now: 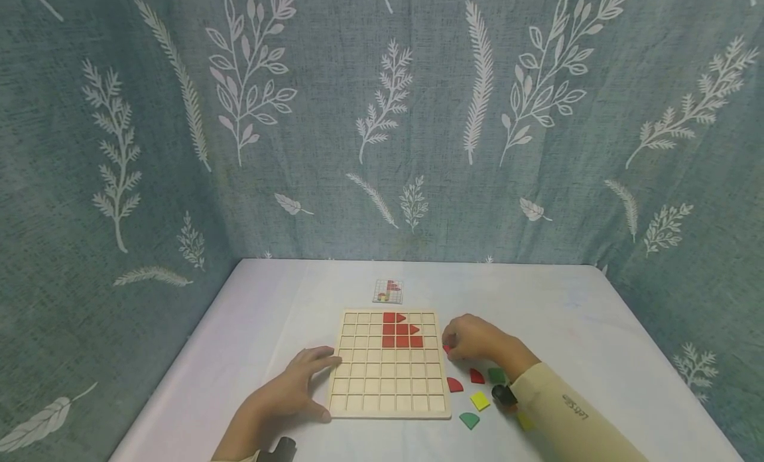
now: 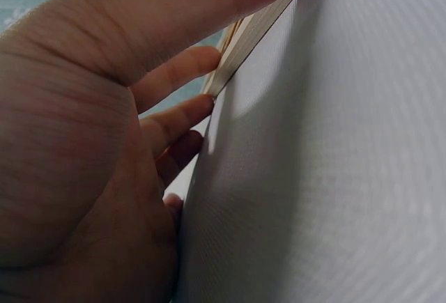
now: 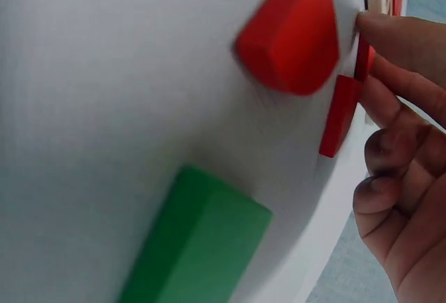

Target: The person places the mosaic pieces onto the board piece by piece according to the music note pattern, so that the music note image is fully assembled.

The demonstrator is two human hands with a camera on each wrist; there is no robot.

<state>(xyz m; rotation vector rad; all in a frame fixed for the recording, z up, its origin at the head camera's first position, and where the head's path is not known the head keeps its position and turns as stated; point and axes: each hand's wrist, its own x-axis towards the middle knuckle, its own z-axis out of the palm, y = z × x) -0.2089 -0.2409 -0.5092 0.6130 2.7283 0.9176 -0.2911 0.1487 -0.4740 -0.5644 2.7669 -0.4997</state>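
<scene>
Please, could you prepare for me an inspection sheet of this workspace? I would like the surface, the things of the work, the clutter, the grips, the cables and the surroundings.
Surface: white table, board lying near its middle.
Job's things: wooden grid board with red shapes in its three far rows; picture card beyond it; loose pieces in red, yellow and green to its right, some partly hidden by the right arm.
Clutter: nothing seen.
Left grip: touches the board's left side.
Right grip: pinches a small red piece beside the board's right edge.
Cables: nothing seen.
Surroundings: leaf-patterned fabric behind and on both sides.
</scene>
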